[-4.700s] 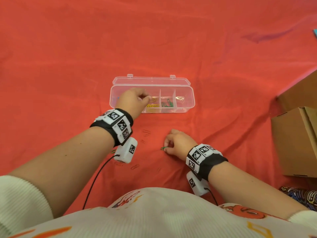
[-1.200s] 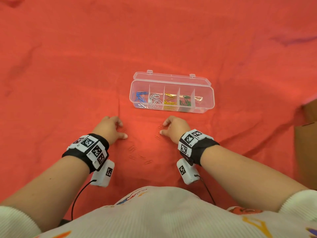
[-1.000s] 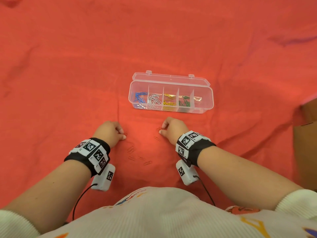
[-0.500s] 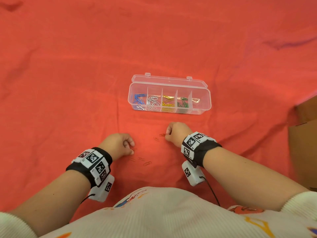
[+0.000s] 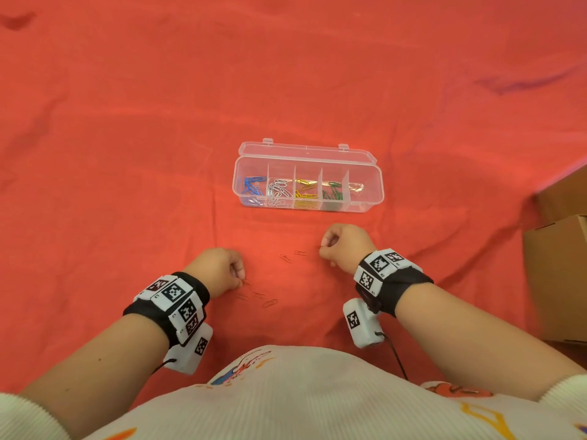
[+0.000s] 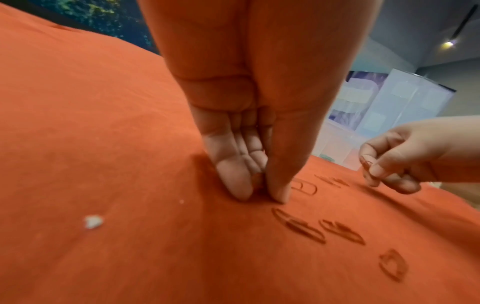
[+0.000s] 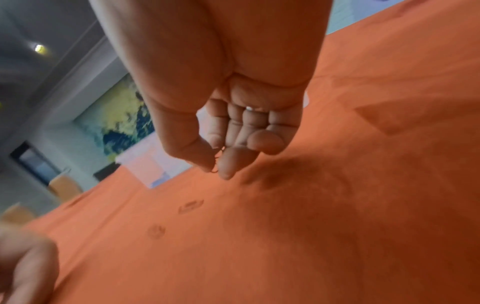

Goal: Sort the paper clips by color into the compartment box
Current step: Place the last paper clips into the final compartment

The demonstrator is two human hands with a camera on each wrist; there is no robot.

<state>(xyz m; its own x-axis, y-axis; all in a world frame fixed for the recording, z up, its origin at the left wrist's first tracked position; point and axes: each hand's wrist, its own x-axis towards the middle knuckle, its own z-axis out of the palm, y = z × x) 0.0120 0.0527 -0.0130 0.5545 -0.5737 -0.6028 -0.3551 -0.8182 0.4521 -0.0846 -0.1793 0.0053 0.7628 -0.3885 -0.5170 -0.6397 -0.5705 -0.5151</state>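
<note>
Red cloth (image 5: 158, 122); clear box (image 5: 365, 160): blue, white, yellow, green clips (image 5: 332, 193); black-white checkered wristbands (image 5: 171, 296).

A red cloth (image 5: 158, 138) covers the whole working surface, lightly creased, with a darker smear (image 5: 521, 84) toward its far right. On it, near the middle, sits a clear compartment box (image 5: 365, 203) with its lid folded back; the compartments hold blue, white, yellow and green clips in turn (the rightmost one is hard to read). In front of the box, loose red paper clips (image 5: 270, 302) lie scattered flat on the cloth, hard to pick out against it. A small white crumb (image 6: 93, 221) rests on the cloth as well. Cardboard boxes (image 5: 559, 281) stand at the right edge.
</note>
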